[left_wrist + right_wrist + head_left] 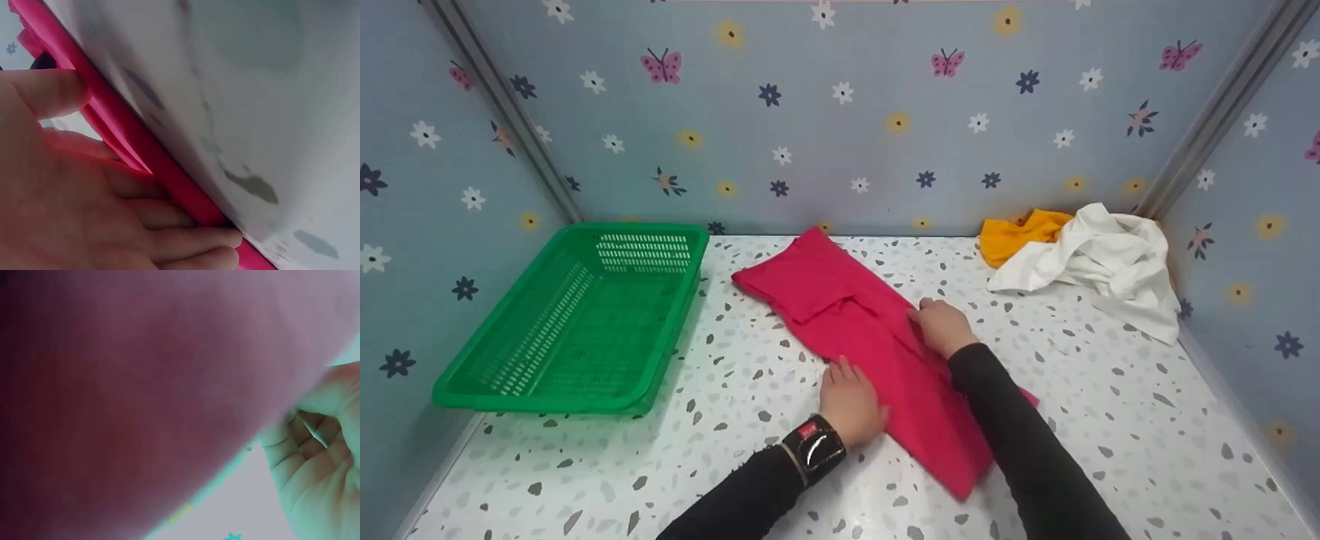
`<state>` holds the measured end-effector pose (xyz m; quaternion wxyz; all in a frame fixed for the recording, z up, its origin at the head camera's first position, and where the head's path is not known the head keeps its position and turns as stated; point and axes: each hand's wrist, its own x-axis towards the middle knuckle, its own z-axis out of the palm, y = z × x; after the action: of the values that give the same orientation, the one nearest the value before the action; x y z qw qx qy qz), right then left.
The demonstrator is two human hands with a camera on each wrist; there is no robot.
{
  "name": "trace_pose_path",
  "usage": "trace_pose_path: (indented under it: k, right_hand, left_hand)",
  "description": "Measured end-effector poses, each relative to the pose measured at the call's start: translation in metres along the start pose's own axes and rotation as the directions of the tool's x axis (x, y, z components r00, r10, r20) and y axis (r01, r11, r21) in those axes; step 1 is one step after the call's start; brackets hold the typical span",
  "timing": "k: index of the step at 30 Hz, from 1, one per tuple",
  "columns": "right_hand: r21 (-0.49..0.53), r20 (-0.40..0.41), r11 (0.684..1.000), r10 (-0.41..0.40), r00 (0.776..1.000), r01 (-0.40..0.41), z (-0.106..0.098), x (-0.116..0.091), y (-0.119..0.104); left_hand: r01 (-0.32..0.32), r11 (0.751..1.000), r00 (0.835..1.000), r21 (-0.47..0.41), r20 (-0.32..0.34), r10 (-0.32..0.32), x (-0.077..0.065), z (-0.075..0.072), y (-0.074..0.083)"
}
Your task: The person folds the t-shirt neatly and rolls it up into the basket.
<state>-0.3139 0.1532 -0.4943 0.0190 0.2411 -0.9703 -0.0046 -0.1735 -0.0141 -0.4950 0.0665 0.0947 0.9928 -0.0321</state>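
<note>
A red shirt (pixel 877 352), folded lengthwise, lies slantwise on the speckled table, with a sleeve-like flap (pixel 810 296) turned over near its far end. My left hand (pixel 851 405) rests along its near left edge. In the left wrist view, the fingers of the left hand (pixel 84 197) are fairly straight against the red fabric (pixel 140 140). On the opposite edge, my right hand (pixel 943 328) pinches the cloth between thumb and curled fingers. Blurred red fabric (pixel 140 399) fills most of the right wrist view, with the right hand (pixel 320 461) at its edge.
A green plastic basket (pixel 679 322) stands on the left of the table. At the back right lie a crumpled white cloth (pixel 1110 255) and an orange cloth (pixel 1020 236). Patterned panels (pixel 855 90) close off the back and both sides.
</note>
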Motion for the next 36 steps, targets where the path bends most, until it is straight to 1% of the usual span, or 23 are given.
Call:
trace_pose_path:
  k: [4, 12, 17, 20, 23, 25, 29, 33, 36]
  right_hand:
    - [0.009, 0.014, 1.0, 0.005, 1.0, -0.005, -0.001, -0.004, 0.001]
    - [0.032, 0.038, 0.999, 0.015, 0.999, -0.016, -0.003, -0.012, 0.005]
    - [0.047, 0.038, 0.998, 0.03, 0.999, -0.032, -0.004, -0.017, 0.003]
    - [0.062, 0.031, 0.997, 0.035, 0.999, -0.037, -0.005, -0.022, 0.0]
    - [0.071, 0.028, 0.997, 0.037, 0.999, -0.039, -0.006, -0.027, -0.004]
    - [0.07, 0.029, 0.997, 0.037, 0.999, -0.039, -0.006, -0.029, -0.005]
    - [0.076, 0.042, 0.997, 0.028, 0.999, -0.031, -0.007, -0.032, -0.009]
    - [0.091, 0.064, 0.995, 0.025, 0.998, -0.03, -0.009, -0.034, -0.013]
    - [0.089, 0.073, 0.996, 0.021, 0.997, -0.027, -0.01, -0.035, -0.016]
  left_hand:
    - [0.013, 1.0, 0.999, -0.022, 0.031, -0.012, 0.006, -0.001, -0.004]
    - [0.013, 0.998, 0.999, -0.063, 0.049, -0.01, 0.016, -0.008, -0.016]
    - [0.014, 0.994, 1.0, -0.11, 0.024, -0.011, 0.022, -0.009, -0.026]
    - [0.014, 0.993, 1.0, -0.118, -0.002, -0.015, 0.027, -0.007, -0.03]
    - [0.015, 0.994, 1.0, -0.106, -0.019, -0.017, 0.034, -0.005, -0.033]
    - [0.009, 0.995, 1.0, -0.1, -0.025, -0.011, 0.038, -0.005, -0.036]
    - [-0.009, 0.995, 1.0, -0.095, -0.004, 0.009, 0.047, -0.006, -0.042]
    - [-0.042, 0.993, 0.999, -0.111, 0.002, 0.043, 0.057, -0.006, -0.049]
    - [-0.072, 0.99, 0.997, -0.121, -0.01, 0.072, 0.063, -0.006, -0.053]
